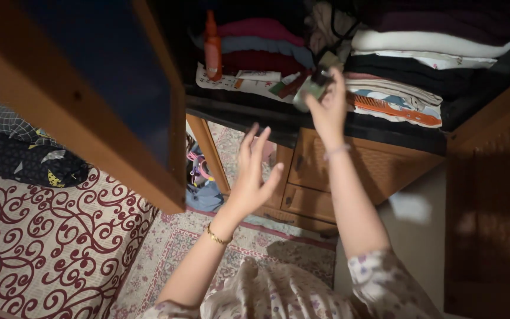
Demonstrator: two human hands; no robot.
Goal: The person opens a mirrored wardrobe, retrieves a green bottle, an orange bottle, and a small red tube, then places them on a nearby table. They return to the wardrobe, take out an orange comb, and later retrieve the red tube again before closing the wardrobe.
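Observation:
My right hand (327,109) is raised to the wardrobe shelf (326,124) and grips a small greenish bottle (309,90) by its dark cap end, just above the shelf's front edge. My left hand (252,174) hangs lower, below the shelf, fingers spread and holding nothing. An orange comb (394,110) lies on folded printed cloth to the right of the bottle. An orange spray bottle (212,47) stands upright at the shelf's left.
Folded clothes (432,44) are stacked at the back of the shelf. An open wooden wardrobe door (90,100) juts out on the left. Wooden drawers (311,195) sit beneath the shelf. A patterned red-and-white cover (48,236) and dark bundle (25,156) lie on the left.

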